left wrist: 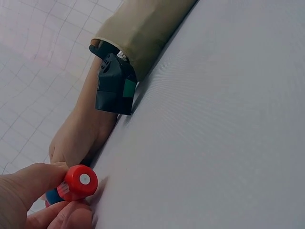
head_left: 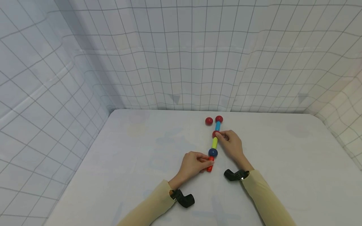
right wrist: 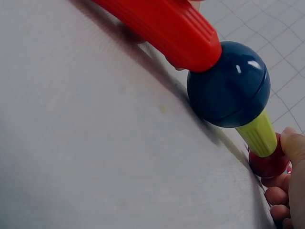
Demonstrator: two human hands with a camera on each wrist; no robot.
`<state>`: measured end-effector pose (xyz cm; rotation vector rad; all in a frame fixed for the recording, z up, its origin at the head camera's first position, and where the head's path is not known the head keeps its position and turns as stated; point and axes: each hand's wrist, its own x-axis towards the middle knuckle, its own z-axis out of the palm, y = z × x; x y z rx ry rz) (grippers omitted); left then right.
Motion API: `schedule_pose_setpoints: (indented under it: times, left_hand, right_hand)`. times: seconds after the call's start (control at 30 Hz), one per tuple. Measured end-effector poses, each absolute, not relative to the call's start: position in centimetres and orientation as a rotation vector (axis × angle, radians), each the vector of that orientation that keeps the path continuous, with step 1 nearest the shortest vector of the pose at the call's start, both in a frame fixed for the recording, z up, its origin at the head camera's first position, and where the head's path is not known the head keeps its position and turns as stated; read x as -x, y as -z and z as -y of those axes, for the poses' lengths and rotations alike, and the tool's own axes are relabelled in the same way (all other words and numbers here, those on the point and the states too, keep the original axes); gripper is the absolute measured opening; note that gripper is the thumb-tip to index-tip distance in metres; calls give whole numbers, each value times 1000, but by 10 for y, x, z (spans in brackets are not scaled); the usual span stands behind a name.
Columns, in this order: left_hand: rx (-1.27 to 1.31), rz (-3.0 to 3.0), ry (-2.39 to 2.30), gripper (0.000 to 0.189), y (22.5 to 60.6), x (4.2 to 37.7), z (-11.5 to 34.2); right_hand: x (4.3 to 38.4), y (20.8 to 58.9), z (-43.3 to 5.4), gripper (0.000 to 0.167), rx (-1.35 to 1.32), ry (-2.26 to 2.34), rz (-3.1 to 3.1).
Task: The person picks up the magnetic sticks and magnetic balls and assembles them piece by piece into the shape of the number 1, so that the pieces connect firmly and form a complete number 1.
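Observation:
A chain of rods and balls lies on the white table. From near to far it runs red rod (head_left: 210,168), dark blue ball (head_left: 213,153), yellow-green rod (head_left: 215,143), red ball (head_left: 215,134), light blue rod (head_left: 217,126) and another red ball (head_left: 219,119). My left hand (head_left: 193,163) pinches the red rod between thumb and fingers, its round end with a white dot facing the left wrist view. My right hand (head_left: 232,145) grips the middle red ball. In the right wrist view the red rod (right wrist: 167,33) meets the dark blue ball (right wrist: 228,86).
A loose red ball (head_left: 209,121) sits just left of the chain's far end. White grid-patterned curtains (head_left: 183,62) stand behind the table (head_left: 135,141) and at both sides. Each wrist wears a black camera band (head_left: 183,199).

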<state>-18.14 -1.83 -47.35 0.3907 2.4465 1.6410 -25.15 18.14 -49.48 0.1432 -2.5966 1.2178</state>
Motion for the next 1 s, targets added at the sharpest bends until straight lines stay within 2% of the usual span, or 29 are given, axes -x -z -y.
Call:
schedule_pose_setpoints:
  times: [0.33, 0.77, 1.0]
  left_hand:
    - [-454, -2379, -1631, 22, 471, 184, 24]
    - [-413, -2301, -1671, 20, 474, 194, 25]
    - [-374, -2379, -1724, 21, 474, 210, 31]
  right_hand:
    - [250, 495, -181, 45, -128, -1250, 2592]
    - [252, 493, -184, 44, -109, -1256, 2590]
    - [252, 496, -181, 45, -105, -1279, 2595]
